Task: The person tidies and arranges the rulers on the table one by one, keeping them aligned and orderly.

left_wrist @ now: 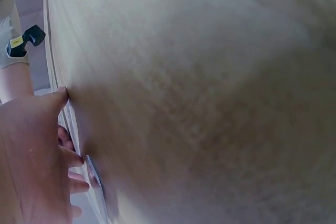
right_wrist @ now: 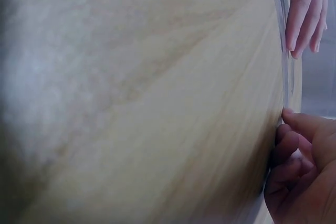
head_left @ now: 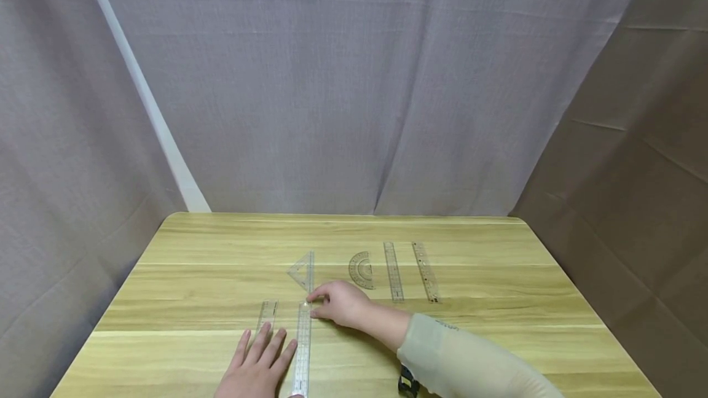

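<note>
A long clear ruler (head_left: pixel 303 349) lies lengthwise on the wooden table. My right hand (head_left: pixel 340 304) pinches its far end at the right corner with thumb and forefinger; in the right wrist view that hand's (right_wrist: pixel 302 166) other fingers are curled. My left hand (head_left: pixel 257 364) lies palm down with fingers spread, left of the long ruler, its thumb by the ruler's near end. Its fingertips cover the near part of a second clear ruler (head_left: pixel 269 309). The left wrist view shows the left hand (left_wrist: pixel 37 156) low against the tabletop, the ruler edge-on beside its fingers.
Beyond the hands lie a clear set square (head_left: pixel 310 272), a clear protractor (head_left: pixel 361 270) and two more clear rulers, one left (head_left: pixel 394 272) and one right (head_left: pixel 425 272). The wooden table (head_left: pixel 193 275) has grey curtains (head_left: pixel 332 109) behind and at both sides.
</note>
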Demonstrator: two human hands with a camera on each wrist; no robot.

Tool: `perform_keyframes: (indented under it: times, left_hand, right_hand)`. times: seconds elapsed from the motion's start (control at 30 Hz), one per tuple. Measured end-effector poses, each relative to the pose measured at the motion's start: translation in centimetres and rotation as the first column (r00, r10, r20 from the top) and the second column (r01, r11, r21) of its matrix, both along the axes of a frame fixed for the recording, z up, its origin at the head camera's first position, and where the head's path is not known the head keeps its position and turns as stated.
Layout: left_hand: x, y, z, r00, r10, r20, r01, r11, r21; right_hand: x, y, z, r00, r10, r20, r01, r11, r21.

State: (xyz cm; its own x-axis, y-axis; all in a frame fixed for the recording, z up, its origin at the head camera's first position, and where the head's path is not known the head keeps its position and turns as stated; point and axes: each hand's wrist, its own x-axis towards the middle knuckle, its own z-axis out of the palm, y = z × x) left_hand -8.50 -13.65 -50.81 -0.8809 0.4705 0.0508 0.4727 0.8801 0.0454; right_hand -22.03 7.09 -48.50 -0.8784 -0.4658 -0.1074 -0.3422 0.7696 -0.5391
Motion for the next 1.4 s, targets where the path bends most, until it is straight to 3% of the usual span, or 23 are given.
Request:
perform_keyframes:
  times: [0.47,1.23,1.4]
  left_hand:
    - [-0.02,-0.08,-0.67,0.992,-0.009,-0.13,0.008,1.0,-0.008]
    - [-0.1,-0.1,-0.68,0.981,-0.022,-0.195,0.017,1.0,-0.023]
    - [-0.12,-0.11,-0.62,0.986,-0.019,-0.164,0.015,1.0,-0.023]
  right_hand:
    - [-0.01,-0.18,-0.12,1.0,-0.005,-0.011,0.005,1.0,0.011]
    - [0.26,-0.29,-0.09,0.999,-0.02,-0.026,0.021,1.0,0.008]
    - [0.29,-0.29,-0.08,0.999,-0.021,-0.031,0.021,1.0,0.005]
